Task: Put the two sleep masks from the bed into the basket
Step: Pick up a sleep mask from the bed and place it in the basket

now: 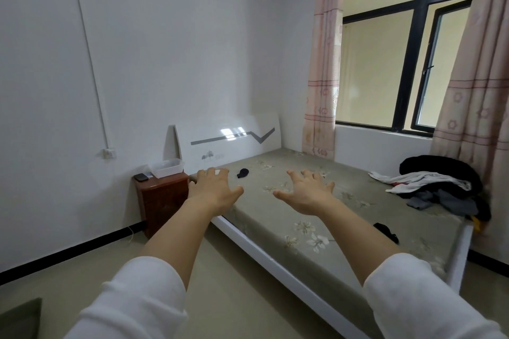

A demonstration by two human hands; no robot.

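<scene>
One black sleep mask point(243, 173) lies on the bed point(344, 231) near the headboard. A second black sleep mask point(386, 232) lies close to the bed's foot, on the right. A white plastic basket point(168, 167) stands on the brown nightstand point(162, 195) left of the bed. My left hand point(212, 190) and my right hand point(305, 192) are stretched out in front of me above the bed's near side, palms down, fingers spread, holding nothing. Neither hand touches a mask.
A pile of dark and white clothes point(438, 187) lies on the bed's far right side by the pink curtain point(473, 91). A small dark device point(141, 177) sits on the nightstand beside the basket. The white headboard point(228, 140) leans on the wall. Tan floor runs along the bed's left.
</scene>
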